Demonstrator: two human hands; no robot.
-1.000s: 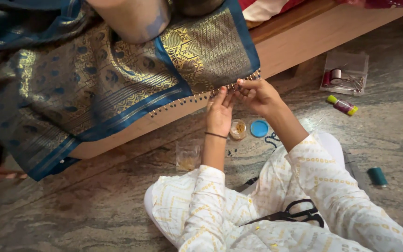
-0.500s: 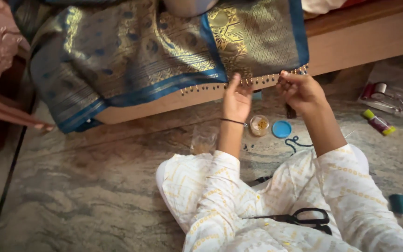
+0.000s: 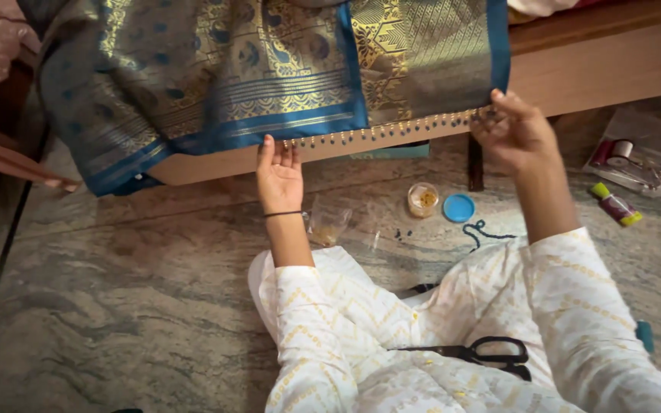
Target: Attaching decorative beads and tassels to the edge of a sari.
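The left hand (image 3: 279, 174), just left of centre frame, lies with its fingers (image 3: 268, 149) straight and close together, tips touching the beaded hem (image 3: 380, 131) of the saree (image 3: 216, 76); it grips nothing; the right hand (image 3: 516, 131), at upper right, has its fingers curled shut, pinching the far end of that hem; between the two the edge is drawn out taut in a line.

The saree hangs over the bed edge (image 3: 598, 69) across the top of the frame; grey-blue silk with gold motifs and a bright blue border; its gold end panel sits at top centre; the hem carries a row of small dark and pale beads running the whole stretch between the hands, so the beading looks done along this span, as far as I can judge; whether more edge remains past the hands cannot be told.

On the floor (image 3: 116, 306) below lie a small jar (image 3: 422, 199), a blue lid (image 3: 459, 207) just beside it, and loose thread (image 3: 483, 232); scissors (image 3: 491, 353) rest on the lap at lower right; a clear box (image 3: 636, 153) sits at right.
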